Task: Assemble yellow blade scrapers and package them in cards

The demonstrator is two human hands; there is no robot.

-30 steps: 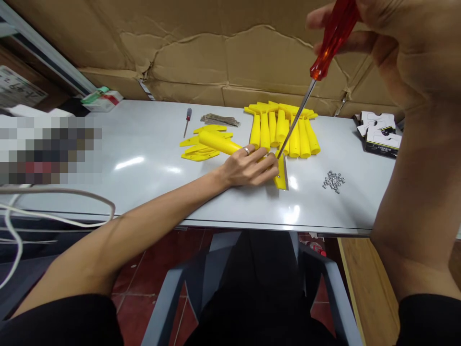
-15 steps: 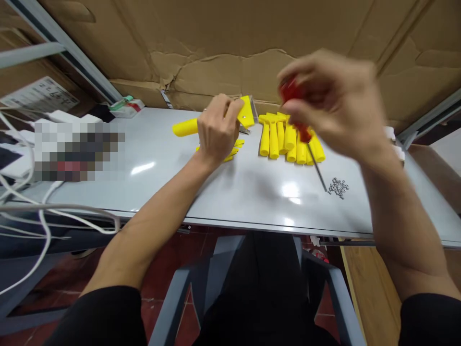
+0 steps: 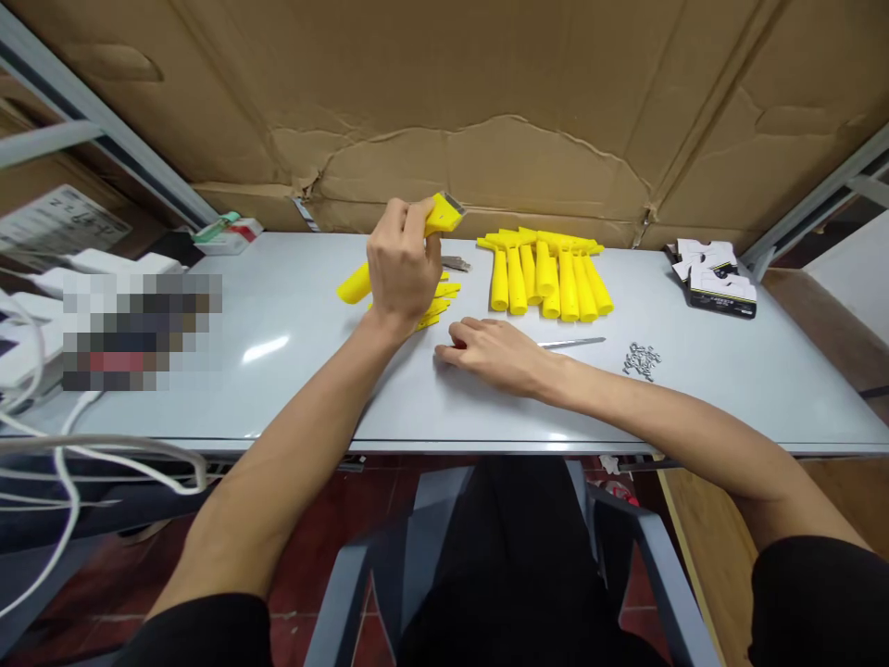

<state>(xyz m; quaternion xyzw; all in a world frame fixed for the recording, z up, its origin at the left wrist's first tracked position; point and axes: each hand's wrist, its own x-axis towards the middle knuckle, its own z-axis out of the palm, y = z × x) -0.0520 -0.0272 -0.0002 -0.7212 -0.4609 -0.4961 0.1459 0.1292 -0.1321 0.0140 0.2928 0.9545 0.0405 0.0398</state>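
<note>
My left hand [image 3: 405, 269] is closed around the handle of a yellow scraper [image 3: 444, 215], its metal-edged head tilted up above the table. Below that hand lie several flat yellow pieces [image 3: 439, 304] and a small stack of metal blades [image 3: 457, 264]. Low on the tabletop, my right hand [image 3: 490, 352] has its fingers curled over a screwdriver [image 3: 573, 344]. Only the screwdriver's shaft shows, pointing right; its handle is hidden under the hand. Several yellow scraper handles [image 3: 548, 278] lie in a row beyond my right hand. To the right is a pile of small screws [image 3: 642, 361].
The light tabletop [image 3: 312, 371] has a cardboard wall [image 3: 458, 93] behind it. Black-and-white small boxes [image 3: 719, 283] lie at the back right. White cables [image 3: 69, 463] hang at the left, by white boxes and a blurred patch. A small box [image 3: 229, 234] stands at the back left.
My right hand has come down and left to the table with the screwdriver, which now lies nearly flat. The scraper in my left hand has tilted, its head turned further up.
</note>
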